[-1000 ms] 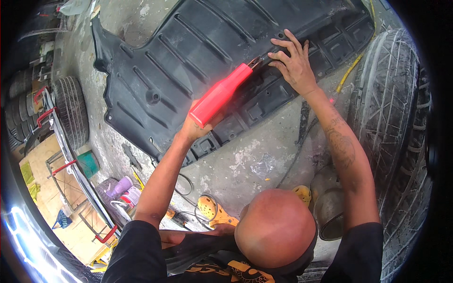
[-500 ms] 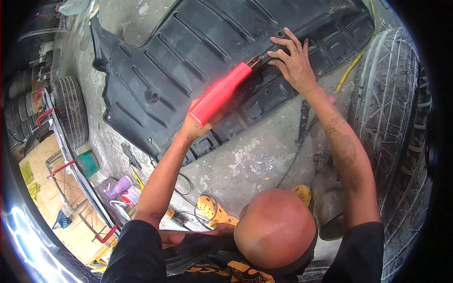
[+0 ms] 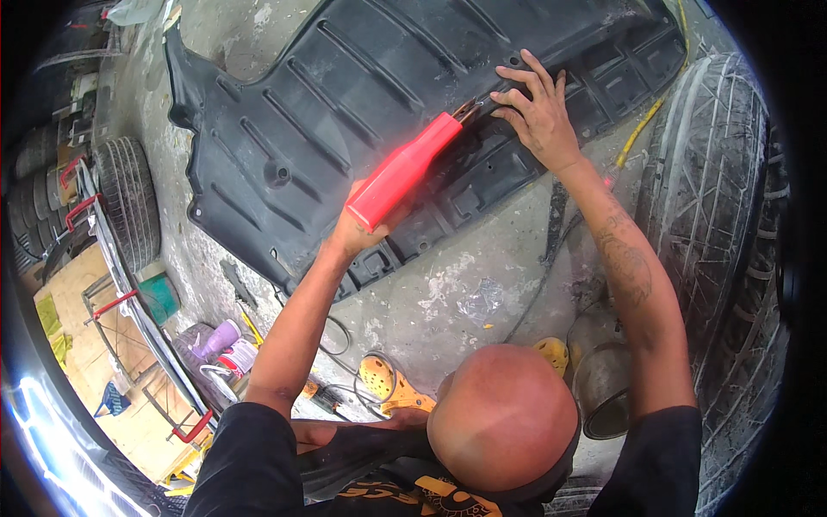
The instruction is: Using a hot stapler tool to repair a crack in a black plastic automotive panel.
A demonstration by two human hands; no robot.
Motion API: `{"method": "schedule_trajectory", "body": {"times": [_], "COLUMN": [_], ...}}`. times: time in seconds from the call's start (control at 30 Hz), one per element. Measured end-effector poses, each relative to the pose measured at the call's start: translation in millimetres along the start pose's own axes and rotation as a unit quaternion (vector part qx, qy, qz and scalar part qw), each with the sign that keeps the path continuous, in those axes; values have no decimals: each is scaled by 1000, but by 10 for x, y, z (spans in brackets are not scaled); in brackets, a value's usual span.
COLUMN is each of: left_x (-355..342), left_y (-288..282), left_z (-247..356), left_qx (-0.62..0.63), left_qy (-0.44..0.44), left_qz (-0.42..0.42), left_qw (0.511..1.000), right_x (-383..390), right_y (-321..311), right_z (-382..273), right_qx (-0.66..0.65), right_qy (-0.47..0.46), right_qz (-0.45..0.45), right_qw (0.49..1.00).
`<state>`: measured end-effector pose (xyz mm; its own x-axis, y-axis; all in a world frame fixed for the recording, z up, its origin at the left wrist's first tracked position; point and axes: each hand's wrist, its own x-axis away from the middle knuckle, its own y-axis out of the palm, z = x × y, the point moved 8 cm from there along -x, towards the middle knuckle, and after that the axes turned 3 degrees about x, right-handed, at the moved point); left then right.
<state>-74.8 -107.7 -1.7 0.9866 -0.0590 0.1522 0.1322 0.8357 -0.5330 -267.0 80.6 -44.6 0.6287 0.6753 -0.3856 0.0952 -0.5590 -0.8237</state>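
My left hand (image 3: 353, 226) is closed round a red hot stapler gun (image 3: 403, 172) with two copper-coloured prongs at its front. Most of those gripping fingers are hidden under the tool's body. The prongs meet the surface of a large black plastic undertray (image 3: 323, 112), ribbed and dusty, which lies on the floor. Just right of the prong tips rests my right hand (image 3: 543, 116), its fingers spread and bent, fingertips on the panel. Between prongs and thumb there is a small detail, too small to make out.
Large tyres (image 3: 702, 189) stand close on the right, with a yellow hose (image 3: 642, 129) beside them. Another tyre (image 3: 127, 202) is at the left, near a green container (image 3: 159, 299) and a purple bottle (image 3: 220, 339). A black cable (image 3: 340, 340) and a yellow clog (image 3: 392, 383) are nearer me.
Almost nothing differs. The stapler gun and both hands have shifted very slightly to the right in the picture, with the prongs still against the panel.
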Motion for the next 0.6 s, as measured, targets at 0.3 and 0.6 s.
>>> {"method": "schedule_trajectory", "body": {"times": [0.3, 0.6], "left_x": [25, -43], "left_y": [13, -24], "left_z": [-79, 109], "left_qx": [20, 7], "left_qy": [-2, 37], "left_qz": [2, 16], "left_qw": [1000, 999], "right_x": [-5, -8], "right_y": [-6, -23], "right_z": [-14, -30], "right_qx": [2, 9], "right_qy": [4, 1], "right_qz": [-3, 1], "right_qw": [1000, 1000]}}
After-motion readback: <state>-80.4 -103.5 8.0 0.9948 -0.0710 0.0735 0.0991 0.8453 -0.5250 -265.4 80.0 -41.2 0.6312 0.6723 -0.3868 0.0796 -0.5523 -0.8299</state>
